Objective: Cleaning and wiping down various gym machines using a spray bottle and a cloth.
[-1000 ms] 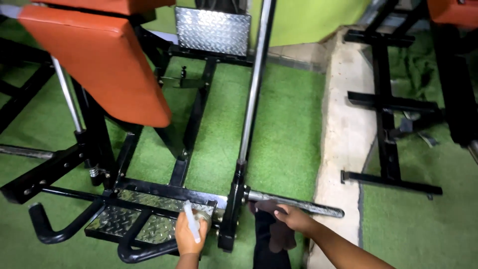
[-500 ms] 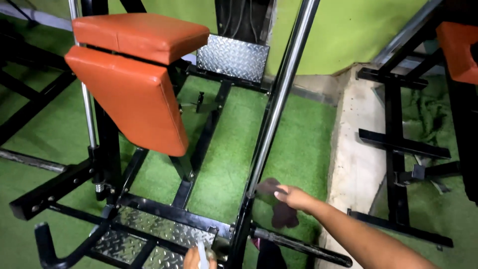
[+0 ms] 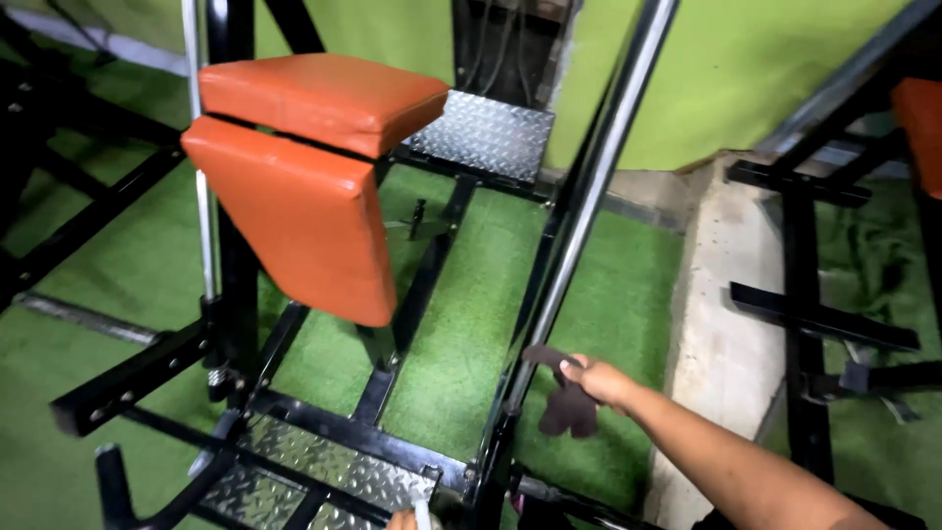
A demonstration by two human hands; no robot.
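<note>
1 right hand presses dark cloth against chrome bar.

Right hand: pinches a cloth that presses against the slanted guide rod, just left of the hand.
Padded seat: well left of the hand and farther off.
Far tread plate: beyond the hand, behind the seat.
Near tread plate: left of the hand and nearer.
Concrete kerb: right of the hand.
Left hand: bottom edge, at the near plate.
</note>
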